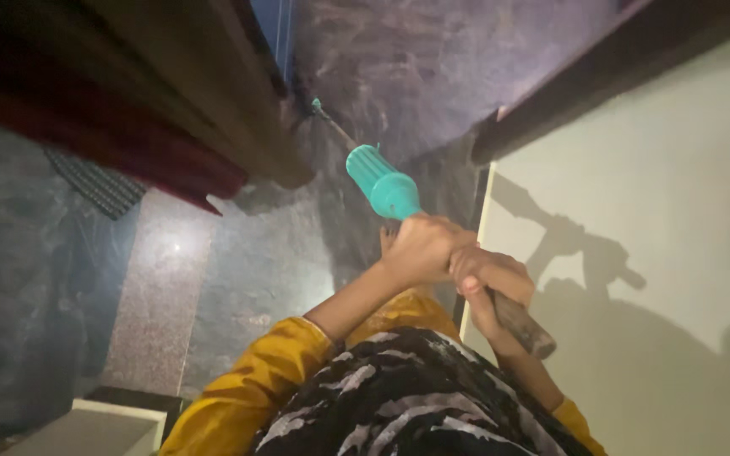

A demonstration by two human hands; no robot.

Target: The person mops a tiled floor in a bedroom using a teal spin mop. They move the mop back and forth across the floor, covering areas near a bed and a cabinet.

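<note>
Here both hands, left hand and right hand, wrap their fingers tight round a teal-handled mop, wedged between dark door and pale wall.

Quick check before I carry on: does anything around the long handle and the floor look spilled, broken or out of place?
Nothing stands out. Both hands, left hand and right hand, grip the long handle. The dark stone floor shows only a light glare, no visible spill.

We're in a home hallway: polished stone floor, plain painted wall, wooden door, small mat.
</note>
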